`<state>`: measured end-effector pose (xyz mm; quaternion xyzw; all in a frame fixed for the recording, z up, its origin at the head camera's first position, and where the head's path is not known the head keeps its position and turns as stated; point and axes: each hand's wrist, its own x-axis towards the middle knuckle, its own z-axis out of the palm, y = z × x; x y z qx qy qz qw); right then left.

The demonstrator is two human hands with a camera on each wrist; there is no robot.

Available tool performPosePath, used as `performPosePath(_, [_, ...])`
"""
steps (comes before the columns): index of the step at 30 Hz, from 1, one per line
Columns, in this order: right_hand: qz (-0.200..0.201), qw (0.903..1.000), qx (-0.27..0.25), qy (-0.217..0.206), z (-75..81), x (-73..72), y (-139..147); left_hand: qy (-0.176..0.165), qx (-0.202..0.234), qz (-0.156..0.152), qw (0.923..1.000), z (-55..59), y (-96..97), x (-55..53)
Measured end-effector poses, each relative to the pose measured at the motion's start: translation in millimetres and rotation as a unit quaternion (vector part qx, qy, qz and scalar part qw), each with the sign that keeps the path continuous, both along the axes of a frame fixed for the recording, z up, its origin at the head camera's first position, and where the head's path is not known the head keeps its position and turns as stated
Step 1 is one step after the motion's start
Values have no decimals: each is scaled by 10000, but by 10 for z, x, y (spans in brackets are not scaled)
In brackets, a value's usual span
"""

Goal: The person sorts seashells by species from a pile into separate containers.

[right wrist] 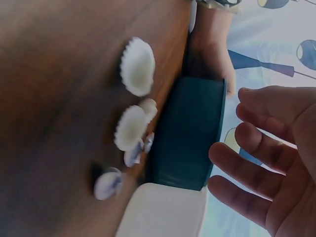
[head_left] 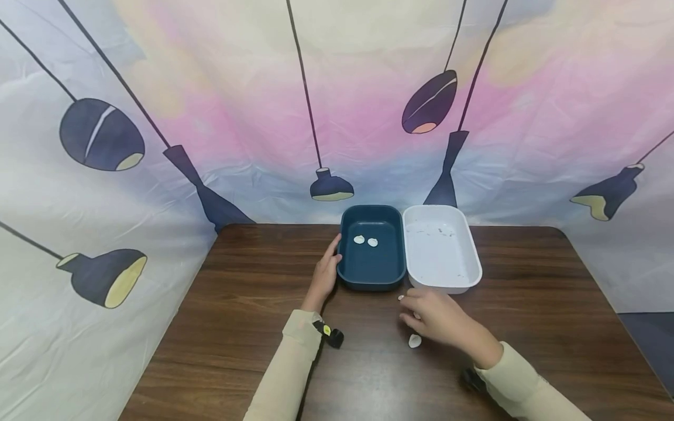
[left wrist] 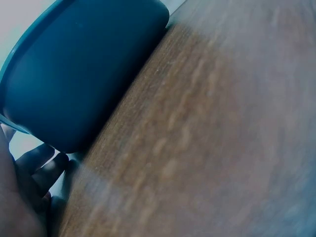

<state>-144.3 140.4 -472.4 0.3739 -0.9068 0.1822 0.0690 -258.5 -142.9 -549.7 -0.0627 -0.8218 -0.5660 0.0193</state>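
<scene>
Hovering over the table (head_left: 253, 280), the right hand (head_left: 439, 318) has its fingers loosely bent and parted, with nothing between them that I can see. Beneath and about it lie the loose shells (right wrist: 138, 66), off the front right corner of the blue tray (head_left: 371, 285). Two more shells (head_left: 372, 242) sit inside that tray. The left hand (head_left: 327, 272) rests relaxed fingers against the blue tray's left wall, clasping nothing; a light touch there should steady it enough. The white tray (head_left: 444, 251) stands right beside the blue tray, on its right. To my eye, each shell is best pinched across its edges with thumb and fingertip, since the small ones might skid. I'd take them singly, so as not to scatter the rest.
</scene>
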Motion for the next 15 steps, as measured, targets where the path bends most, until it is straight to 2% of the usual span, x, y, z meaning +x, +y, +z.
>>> performPosePath(5, [40, 9998, -30, -183, -94, 110, 53, 34, -19, -21, 10000, -1, 8, -12])
performPosePath(12, [-26, 9975, -59, -699, -218, 227, 61, 56, -12, -50, 10000, -8, 2, -18])
performPosePath(15, [28, 9972, -46, -751, -258, 263, 68, 96, -25, -50, 9999, -9, 0, -18])
